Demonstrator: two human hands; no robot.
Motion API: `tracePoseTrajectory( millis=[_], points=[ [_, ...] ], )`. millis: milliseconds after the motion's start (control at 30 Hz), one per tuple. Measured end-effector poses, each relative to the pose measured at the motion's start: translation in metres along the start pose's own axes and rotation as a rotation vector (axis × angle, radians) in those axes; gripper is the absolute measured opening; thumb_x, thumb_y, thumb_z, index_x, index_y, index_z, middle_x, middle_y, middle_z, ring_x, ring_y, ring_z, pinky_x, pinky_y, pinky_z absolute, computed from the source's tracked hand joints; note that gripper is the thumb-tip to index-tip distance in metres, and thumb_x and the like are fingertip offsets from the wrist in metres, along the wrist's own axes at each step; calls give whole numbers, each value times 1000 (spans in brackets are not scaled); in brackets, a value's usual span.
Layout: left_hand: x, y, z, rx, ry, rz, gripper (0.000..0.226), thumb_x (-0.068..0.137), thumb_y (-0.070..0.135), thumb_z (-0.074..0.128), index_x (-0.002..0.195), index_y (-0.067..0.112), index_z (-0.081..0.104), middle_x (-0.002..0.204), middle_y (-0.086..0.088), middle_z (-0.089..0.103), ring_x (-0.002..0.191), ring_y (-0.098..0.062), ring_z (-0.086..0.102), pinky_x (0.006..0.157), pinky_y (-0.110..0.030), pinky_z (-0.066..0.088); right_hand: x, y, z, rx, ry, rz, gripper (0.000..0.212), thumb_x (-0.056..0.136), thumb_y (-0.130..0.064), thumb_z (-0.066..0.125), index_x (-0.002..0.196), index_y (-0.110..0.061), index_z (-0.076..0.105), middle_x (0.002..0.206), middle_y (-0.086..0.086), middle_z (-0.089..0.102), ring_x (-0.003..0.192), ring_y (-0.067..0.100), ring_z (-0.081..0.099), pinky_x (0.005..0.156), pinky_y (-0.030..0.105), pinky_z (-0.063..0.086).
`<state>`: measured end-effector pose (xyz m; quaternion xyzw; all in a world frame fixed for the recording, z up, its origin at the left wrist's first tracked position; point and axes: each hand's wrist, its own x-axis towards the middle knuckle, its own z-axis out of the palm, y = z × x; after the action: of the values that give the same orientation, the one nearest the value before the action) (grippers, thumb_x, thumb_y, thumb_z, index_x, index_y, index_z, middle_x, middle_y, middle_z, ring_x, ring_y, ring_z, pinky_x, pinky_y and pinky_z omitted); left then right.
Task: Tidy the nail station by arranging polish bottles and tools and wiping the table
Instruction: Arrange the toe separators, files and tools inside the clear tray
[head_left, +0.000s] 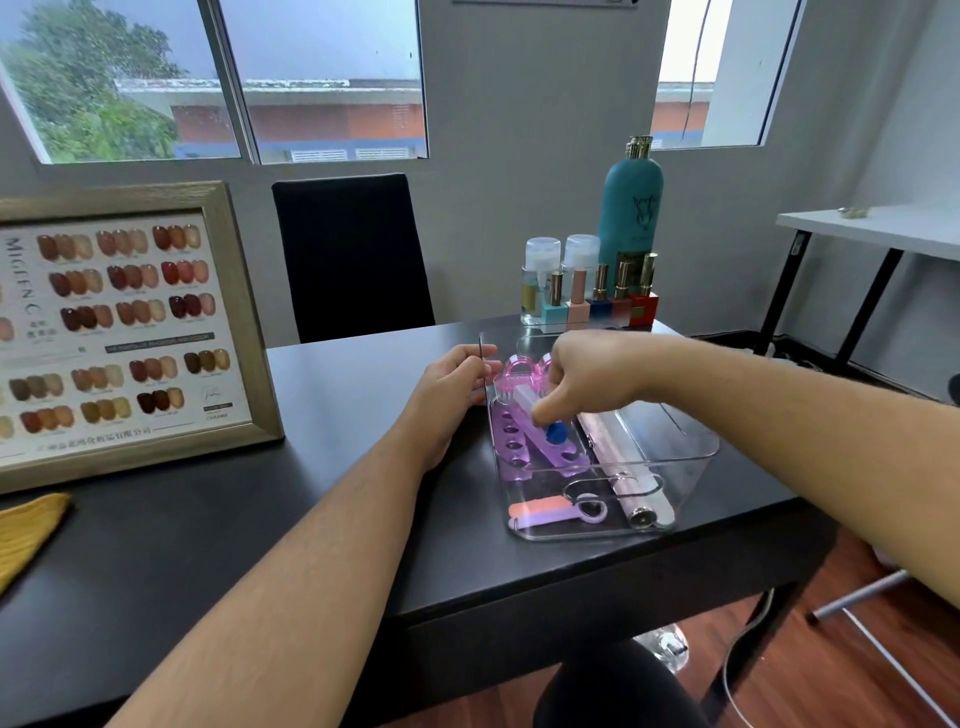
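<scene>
A clear plastic organizer tray (691, 457) sits on the black table (291, 519) at its right end. Inside lie purple toe separators (511, 441), a pink nail brush (519, 371), a pink-and-purple nail file (550, 512) and a pale electric file pen (631, 483). My right hand (592, 376) reaches into the tray, fingers closed on a white tool with a blue tip (540, 415). My left hand (449, 387) grips the tray's left wall. Several polish bottles (600, 301) stand in a row behind the tray.
A tall teal bottle (631, 208) and two clear pump bottles (540, 280) stand at the table's far right. A framed nail colour chart (119, 332) leans at the left, a yellow cloth (26, 535) below it. A black chair (350, 254) faces me; a white side table (883, 228) is right.
</scene>
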<state>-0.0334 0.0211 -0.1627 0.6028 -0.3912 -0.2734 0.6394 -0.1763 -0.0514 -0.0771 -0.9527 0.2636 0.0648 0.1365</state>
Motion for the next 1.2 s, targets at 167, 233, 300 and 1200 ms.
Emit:
tracePoseTrajectory(
  millis=[167, 233, 300, 1200],
  points=[
    [0, 0, 0, -5, 2, -14, 27, 91, 9, 39, 111, 12, 57, 106, -6, 64, 98, -16, 59, 81, -26, 47, -6, 27, -17, -60, 152, 111, 40, 80, -37, 66, 53, -10, 54, 52, 1, 40, 48, 14, 36, 45, 24, 28],
    [0, 1, 0, -2, 3, -16, 27, 91, 9, 39, 111, 12, 57, 105, -6, 64, 98, -16, 59, 83, -27, 47, -7, 34, -17, -124, 171, 158, 40, 78, -40, 67, 54, -12, 54, 53, 2, 45, 49, 14, 40, 44, 24, 29],
    [0, 1, 0, 10, 2, -18, 27, 91, 10, 39, 112, 12, 56, 108, -7, 63, 99, -17, 59, 86, -30, 48, -5, 38, -13, -217, 173, 182, 39, 77, -44, 68, 57, -13, 55, 55, 1, 49, 51, 14, 44, 44, 24, 31],
    [-3, 3, 1, -4, 0, -4, 24, 90, 10, 41, 106, 16, 58, 101, -4, 63, 92, -13, 59, 75, -22, 47, -10, 36, 13, -59, -4, -212, 31, 64, -47, 80, 91, -39, 69, 86, 1, 65, 73, 7, 52, 61, 19, 24]
  ],
)
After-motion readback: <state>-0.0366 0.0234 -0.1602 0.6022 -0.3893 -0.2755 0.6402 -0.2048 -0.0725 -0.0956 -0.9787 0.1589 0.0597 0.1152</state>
